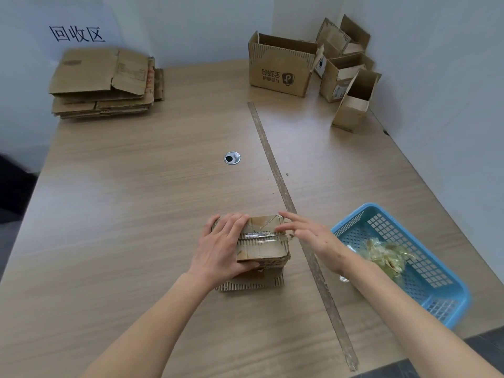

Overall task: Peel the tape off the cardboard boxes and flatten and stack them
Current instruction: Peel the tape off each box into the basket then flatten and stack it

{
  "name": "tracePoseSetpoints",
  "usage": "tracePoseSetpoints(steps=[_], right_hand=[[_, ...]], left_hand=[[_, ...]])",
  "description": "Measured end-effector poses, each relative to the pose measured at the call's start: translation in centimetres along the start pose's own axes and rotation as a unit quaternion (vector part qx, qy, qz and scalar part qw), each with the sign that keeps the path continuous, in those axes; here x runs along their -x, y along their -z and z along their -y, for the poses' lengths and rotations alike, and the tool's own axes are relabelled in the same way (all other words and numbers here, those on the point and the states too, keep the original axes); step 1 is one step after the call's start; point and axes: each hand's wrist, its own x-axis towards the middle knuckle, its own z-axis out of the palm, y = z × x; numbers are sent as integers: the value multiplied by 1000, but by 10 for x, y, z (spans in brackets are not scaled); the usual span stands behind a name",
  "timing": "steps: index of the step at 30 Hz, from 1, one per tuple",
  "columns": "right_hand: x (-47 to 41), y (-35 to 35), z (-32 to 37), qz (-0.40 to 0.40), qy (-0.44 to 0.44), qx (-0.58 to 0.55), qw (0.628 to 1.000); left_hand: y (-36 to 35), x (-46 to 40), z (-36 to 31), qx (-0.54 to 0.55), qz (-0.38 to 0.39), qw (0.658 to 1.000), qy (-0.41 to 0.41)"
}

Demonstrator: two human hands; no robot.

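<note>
- Now holding small box (261, 242) near table (136, 186) middle, six o'clock side.
- Left hand (221, 246) wrapped round box, keeping it steady.
- Right hand (305, 233) fingertips (281, 228) picking at shiny tape (257, 236), likely hunting an edge.
- Blue basket (409, 268) at three o'clock, ready for scraps.

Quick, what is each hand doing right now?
Left hand: grips the small taped box, fingers curled over its top and side.
Right hand: fingertips on the tape at the box top; whether pinching, cannot be told.
</note>
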Motion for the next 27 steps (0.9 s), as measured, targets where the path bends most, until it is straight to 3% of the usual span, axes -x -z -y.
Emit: tracePoseSetpoints(steps=[7, 12, 17, 27], right_hand=[[-8, -7, -7, -111, 47, 38, 992], [-12, -16, -7, -99, 86, 109, 985], [-20, -14, -3, -169, 93, 156, 969], [-44, 4, 19, -91, 3, 180, 979]], left_hand=[[-1, 0, 0, 0, -3, 1000, -3], [-3, 0, 1, -3, -7, 1000, -2], [-3, 0, 0, -10, 6, 1000, -28], [-1, -1, 9, -21, 45, 994, -97]])
